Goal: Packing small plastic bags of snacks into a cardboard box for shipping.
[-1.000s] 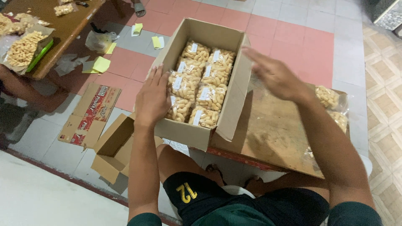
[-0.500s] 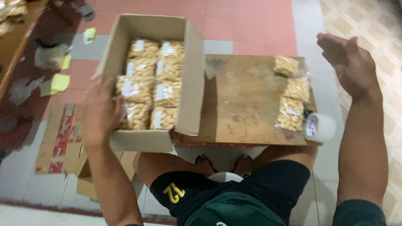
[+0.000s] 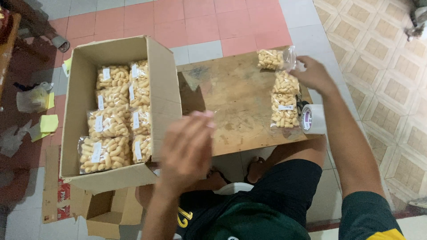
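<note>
Touching snack bag point(image 3: 285, 82) (right fingers point(image 3: 305, 70) curled)

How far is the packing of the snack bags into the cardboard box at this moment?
Done: the open brown cardboard box already holds two rows of clear bags of yellow puffed snacks. In hand: the right hand reaches the three loose snack bags on the low wooden table; the left hand hovers empty. Left: those three bags lie outside, the flaps are open and the white tape roll is untouched.

Your open passage: bare wooden board point(image 3: 240, 95) between upright box flap point(image 3: 165, 95) and snack bags point(image 3: 283, 95); tape roll point(image 3: 312, 119) blocks the right edge.
</note>
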